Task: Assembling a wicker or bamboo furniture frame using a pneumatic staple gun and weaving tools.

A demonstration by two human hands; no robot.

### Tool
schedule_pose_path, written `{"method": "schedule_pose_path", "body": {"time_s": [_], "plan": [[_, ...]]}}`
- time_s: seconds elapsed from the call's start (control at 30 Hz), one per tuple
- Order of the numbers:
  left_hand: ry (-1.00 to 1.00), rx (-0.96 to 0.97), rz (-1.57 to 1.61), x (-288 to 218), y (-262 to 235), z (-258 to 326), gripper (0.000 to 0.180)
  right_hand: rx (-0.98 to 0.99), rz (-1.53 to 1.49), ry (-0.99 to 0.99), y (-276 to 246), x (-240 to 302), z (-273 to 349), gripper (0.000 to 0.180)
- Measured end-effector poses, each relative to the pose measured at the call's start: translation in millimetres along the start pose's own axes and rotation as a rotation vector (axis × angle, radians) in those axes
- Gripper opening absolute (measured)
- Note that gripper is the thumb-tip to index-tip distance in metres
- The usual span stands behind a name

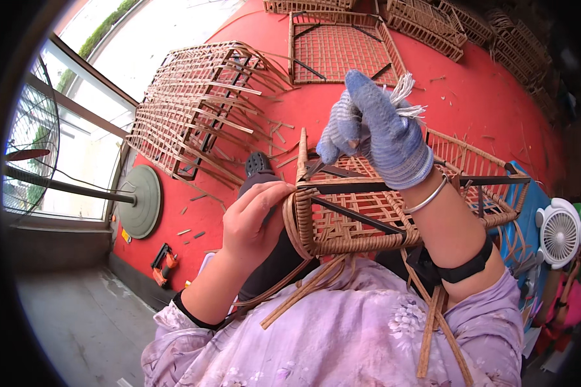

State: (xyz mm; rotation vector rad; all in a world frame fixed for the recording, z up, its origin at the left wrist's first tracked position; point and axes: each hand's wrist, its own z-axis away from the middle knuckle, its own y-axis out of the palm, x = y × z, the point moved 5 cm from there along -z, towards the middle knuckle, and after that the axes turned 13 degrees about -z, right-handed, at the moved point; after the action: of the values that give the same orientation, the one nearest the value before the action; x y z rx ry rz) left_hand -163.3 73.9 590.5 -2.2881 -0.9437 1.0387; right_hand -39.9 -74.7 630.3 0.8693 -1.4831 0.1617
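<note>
Centre frame: woven rattan basket [368, 213] on a black metal frame, lying on its side, long axis running left to right, open side facing up. Left hand [255, 222], bare, grip clamped on the basket's left rim. Right hand [374, 129], gloved, fingers closed above the frame, contents unclear. Red floor [484, 97] beyond.

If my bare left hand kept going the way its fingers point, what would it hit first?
The left hand points right, fingertips already at the woven rim of the rattan basket. That rim comes first, then probably the black frame bar; depth is unclear.
</note>
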Motion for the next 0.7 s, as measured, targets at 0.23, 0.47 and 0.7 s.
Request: {"method": "schedule_pose_path", "body": {"time_s": [0.23,0.47,0.7], "plan": [[0.103,0.001,-0.094,0,2,-5,0.026,-0.021,-0.022,0.004,0,1,1,0.059],[0.226,0.068,-0.123,1,-3,-11,0.025,-0.047,0.001,0.016,-2,-3,0,0.062],[0.191,0.122,-0.057,7,-4,-16,0.026,-0.042,-0.025,0.011,-1,-1,2,0.057]]}}
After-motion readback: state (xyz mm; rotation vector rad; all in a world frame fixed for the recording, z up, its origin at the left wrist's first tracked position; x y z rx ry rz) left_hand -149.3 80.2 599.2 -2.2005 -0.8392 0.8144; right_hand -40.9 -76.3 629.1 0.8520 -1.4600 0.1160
